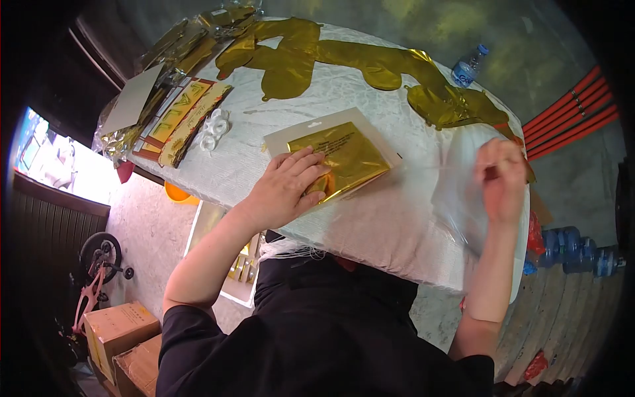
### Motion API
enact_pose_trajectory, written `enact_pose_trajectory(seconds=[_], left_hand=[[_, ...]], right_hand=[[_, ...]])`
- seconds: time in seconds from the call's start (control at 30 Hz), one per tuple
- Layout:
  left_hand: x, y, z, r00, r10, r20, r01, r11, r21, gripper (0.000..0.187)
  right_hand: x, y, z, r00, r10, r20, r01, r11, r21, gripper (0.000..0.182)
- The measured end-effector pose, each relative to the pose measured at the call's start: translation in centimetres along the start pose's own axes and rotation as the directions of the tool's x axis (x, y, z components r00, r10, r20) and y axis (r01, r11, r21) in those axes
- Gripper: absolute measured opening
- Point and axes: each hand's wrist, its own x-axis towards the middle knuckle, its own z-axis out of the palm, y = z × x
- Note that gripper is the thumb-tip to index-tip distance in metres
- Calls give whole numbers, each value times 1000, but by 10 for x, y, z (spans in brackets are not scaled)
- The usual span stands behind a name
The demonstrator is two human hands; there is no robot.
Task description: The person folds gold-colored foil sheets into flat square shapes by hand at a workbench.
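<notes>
My left hand (284, 188) lies with its fingers stretched out over a folded gold foil packet (357, 159), pressing it down. Dark printed text shows on the foil. Beneath the packet is a pale backing card (309, 131) with a hang hole at its top edge. Off to the right, my right hand (501, 175) is raised with curled fingers, gripping a clear plastic bag (456, 198) that spreads down and left from it. The bag and these fingers are slightly blurred. Large flat gold foil balloons (294, 56) stretch along the far side of the white-covered table (264, 126).
White ribbon rolls (213, 129) lie beside printed cards (182, 119) and packaged foil on the left. A water bottle (468, 66) stands at the far right edge. Below the table are a white box (198, 228), cardboard boxes (122, 327) and large blue bottles (569, 248).
</notes>
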Motion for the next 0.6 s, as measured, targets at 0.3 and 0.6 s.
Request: enact_pose_trajectory(seconds=[0.3, 0.6], left_hand=[[-1, 2, -4, 999, 12, -30, -14, 999, -37, 39], [-37, 33, -20, 987, 151, -50, -155, 984, -82, 40]], right_hand=[[-35, -38, -38, 999, -21, -45, 26, 992, 123, 19], [-50, 2, 11, 866, 494, 79, -359, 725, -588, 17]])
